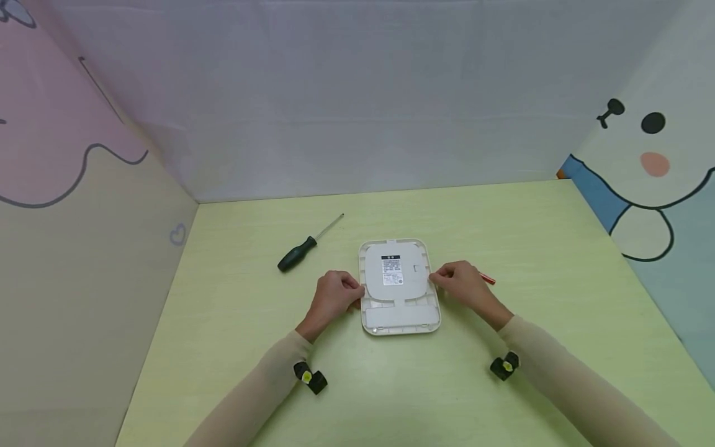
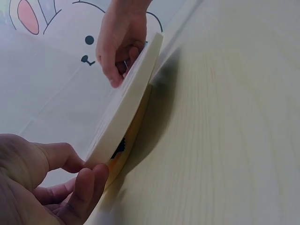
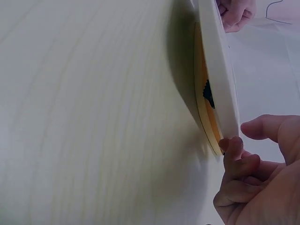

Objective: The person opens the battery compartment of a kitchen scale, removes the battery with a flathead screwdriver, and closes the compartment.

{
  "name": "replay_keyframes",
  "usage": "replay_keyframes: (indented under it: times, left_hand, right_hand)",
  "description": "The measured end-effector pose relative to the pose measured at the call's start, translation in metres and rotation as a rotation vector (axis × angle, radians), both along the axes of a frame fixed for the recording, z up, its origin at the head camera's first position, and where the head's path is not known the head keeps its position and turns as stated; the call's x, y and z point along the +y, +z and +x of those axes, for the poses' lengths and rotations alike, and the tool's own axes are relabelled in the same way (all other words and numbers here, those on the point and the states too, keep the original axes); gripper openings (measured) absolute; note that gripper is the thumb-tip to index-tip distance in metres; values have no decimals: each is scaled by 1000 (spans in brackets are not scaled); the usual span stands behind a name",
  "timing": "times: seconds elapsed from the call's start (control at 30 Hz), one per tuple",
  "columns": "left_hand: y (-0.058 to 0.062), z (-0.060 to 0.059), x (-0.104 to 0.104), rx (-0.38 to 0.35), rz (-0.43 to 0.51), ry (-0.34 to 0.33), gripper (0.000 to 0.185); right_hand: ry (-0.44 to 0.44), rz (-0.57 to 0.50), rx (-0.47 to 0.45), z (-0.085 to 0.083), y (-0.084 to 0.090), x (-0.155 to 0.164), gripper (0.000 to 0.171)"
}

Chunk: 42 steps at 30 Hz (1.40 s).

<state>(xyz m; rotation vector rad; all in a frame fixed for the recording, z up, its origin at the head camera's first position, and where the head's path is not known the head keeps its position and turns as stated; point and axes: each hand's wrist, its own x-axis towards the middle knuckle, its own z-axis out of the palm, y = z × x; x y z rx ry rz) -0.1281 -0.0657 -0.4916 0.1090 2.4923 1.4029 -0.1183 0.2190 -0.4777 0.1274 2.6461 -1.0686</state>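
A flat white device [image 1: 402, 314] with rounded corners lies near the middle of the table, its face with a printed label [image 1: 392, 270] upward. My left hand [image 1: 334, 292] pinches its left edge; in the left wrist view the thumb and fingertips close on the rim. At the opposite edge, my right hand [image 1: 462, 284] has its thumb and curled fingers about the rim. Beneath the white shell, the wrist views show a yellow-orange lower part [image 2: 136, 133] and a dark toothed piece [image 3: 208, 93]. A thin red object [image 1: 488, 279] sits by the right hand, partly hidden.
A screwdriver [image 1: 297, 253] with a dark handle lies behind the left hand, its shaft toward the back right. The pale yellow-green table [image 1: 536, 236] meets a white wall sheet [image 1: 346, 93] at the back. Printed cartoon panels stand at both sides.
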Motion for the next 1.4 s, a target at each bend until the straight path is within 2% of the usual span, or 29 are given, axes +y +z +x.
replay_keyframes:
  times: [0.27,0.53,0.73,0.9,1.1,1.4]
  left_hand:
    - [-2,1,2,14,-6,14,12]
    - [-2,3,2,5,10,22,11]
    - [-1,4,2,-5,23,35,10]
    - [-1,3,2,13,17,35,12]
    - [3,1,1,23,25,29,11]
    - [2,1,2,17,11,2,8]
  right_hand:
    - [-42,-159,-112,-1,-4,5,29]
    - [-115,-310,-226,-2,1,7,28]
    - [-140,-388,-243,0,6,7,22]
    - [-160,-441,-207,2,10,3,20]
    - [-201,-440,-183,3,23,-2,20]
    - [-210,-290,-77,6,47,-9,27]
